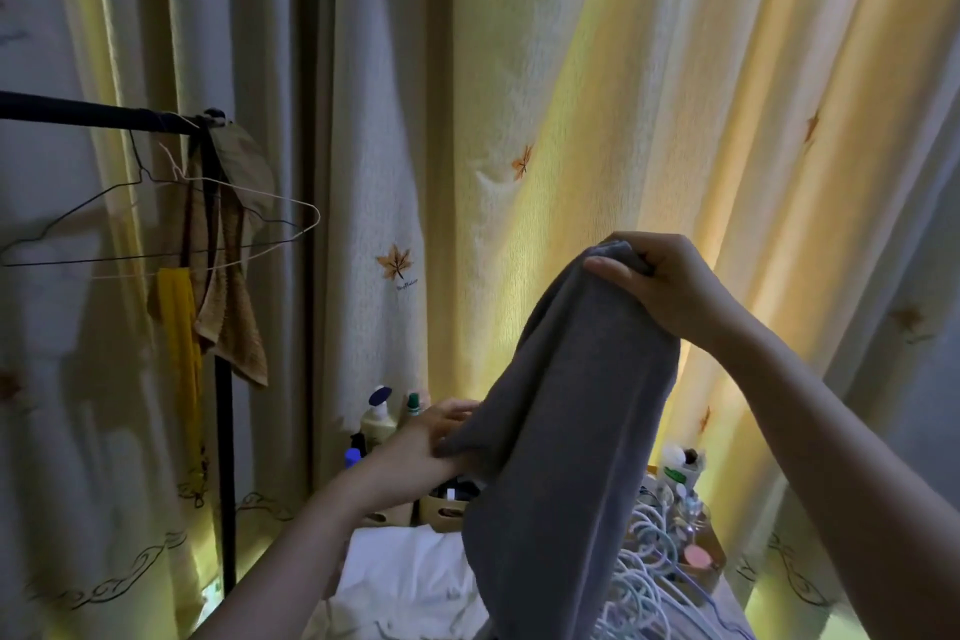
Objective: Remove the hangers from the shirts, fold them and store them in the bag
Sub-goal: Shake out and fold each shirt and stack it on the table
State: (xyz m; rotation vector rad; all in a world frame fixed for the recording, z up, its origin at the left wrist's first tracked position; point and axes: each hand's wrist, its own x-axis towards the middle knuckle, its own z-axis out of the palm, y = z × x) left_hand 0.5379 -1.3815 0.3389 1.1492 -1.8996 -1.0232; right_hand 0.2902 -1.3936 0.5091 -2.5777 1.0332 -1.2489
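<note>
A grey shirt (566, 411) hangs in front of me, held up in the air. My right hand (660, 283) is shut on its top edge, high at centre right. My left hand (426, 447) grips the shirt's left edge lower down. The shirt's lower part runs out of the bottom of the view. Two bare wire hangers (171, 218) hang on the black clothes rail (93, 112) at the left. A pile of pale blue and white plastic hangers (654, 566) lies below the shirt at the lower right. No bag is in view.
Pale curtains (649, 94) with leaf prints fill the background. A brown cloth (234, 322) and a yellow cloth (179, 327) hang from the rail's post. Bottles (382, 418) and small baskets (447, 512) stand behind a white fabric surface (410, 582). Jars stand at the right (680, 476).
</note>
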